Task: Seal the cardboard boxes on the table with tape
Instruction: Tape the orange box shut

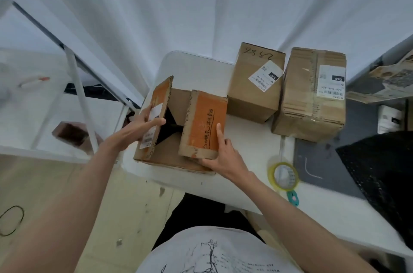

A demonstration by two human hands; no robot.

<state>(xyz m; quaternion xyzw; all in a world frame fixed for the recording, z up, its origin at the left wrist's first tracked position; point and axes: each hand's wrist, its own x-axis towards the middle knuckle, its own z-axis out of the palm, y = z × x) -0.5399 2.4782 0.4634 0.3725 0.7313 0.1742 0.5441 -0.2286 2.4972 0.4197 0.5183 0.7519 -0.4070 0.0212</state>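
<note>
So the open box [176, 129] sits at the near left corner of the white worktop [245, 138], both top flaps standing partway up with a dark gap between them. The left hand [138, 125] rests against the left flap [158, 114], fingers out straight, thumb laid across its inner edge, right by a white label. The right hand [221, 154] is on the right flap [204, 125], the orange one with printed characters: index finger stretched flat on top, thumb along the near edge, other fingers tucked at the flap's side. Neither hand is really clamped on anything, more pressing the flaps.

Behind it, two more boxes stand side by side and touching: a brown box [254, 84] with numbers scribbled on top and a label, and a taped box [310, 96] with its own label. The tape roll [283, 176], yellowish, lies flat on the worktop to the right of the right wrist, with a small teal cutter [292, 197] just in front of it. A black mesh thing [380, 167] sits at far right.
</note>
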